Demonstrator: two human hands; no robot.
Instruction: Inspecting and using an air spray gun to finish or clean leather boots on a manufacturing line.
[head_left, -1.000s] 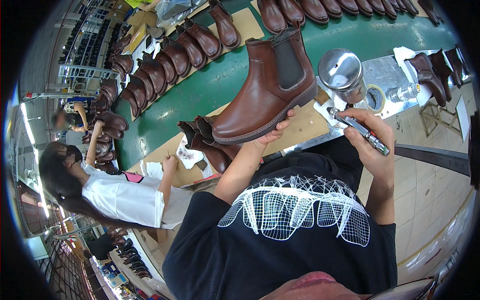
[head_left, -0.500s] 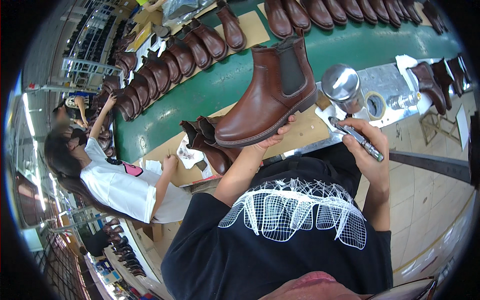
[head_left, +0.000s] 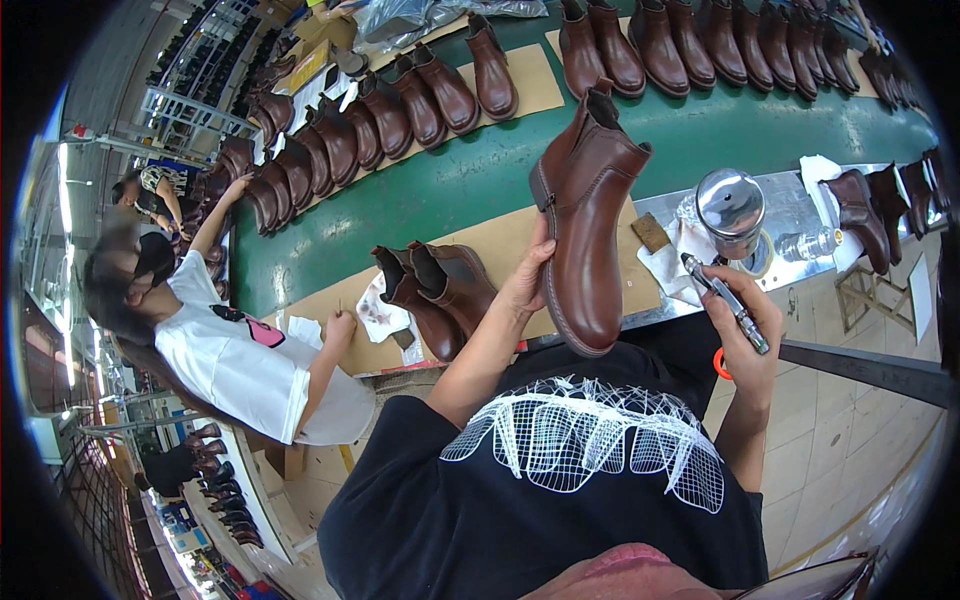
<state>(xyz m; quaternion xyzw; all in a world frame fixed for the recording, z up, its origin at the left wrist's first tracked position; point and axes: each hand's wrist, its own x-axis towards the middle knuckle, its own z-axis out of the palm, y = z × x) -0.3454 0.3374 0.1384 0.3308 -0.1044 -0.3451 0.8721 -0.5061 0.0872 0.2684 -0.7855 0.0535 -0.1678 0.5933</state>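
A brown leather ankle boot (head_left: 592,250) is held up in front of me, toe pointing down toward my body. My left hand (head_left: 528,280) grips it by the sole side, closed round the edge near the heel. In my right hand (head_left: 745,325) is a slim silver-and-black pen-shaped tool (head_left: 738,312); its tip points up and left, apart from the boot. An orange ring-shaped thing (head_left: 721,364) shows beside that hand. A pair of brown boots (head_left: 437,318) stands on the cardboard left of my left arm.
Beyond my right hand stand a round shiny metal container (head_left: 731,203), a stained cloth (head_left: 675,268), a brown block (head_left: 651,232) and a clear bottle (head_left: 808,245). Rows of boots (head_left: 440,100) line the green table (head_left: 400,215). A co-worker in a white shirt (head_left: 235,360) stands at left.
The boot has turned from a side-on pose to toe-down, its sole edge now facing left. My left hand turned with it. The right hand still holds the tool, slightly lower.
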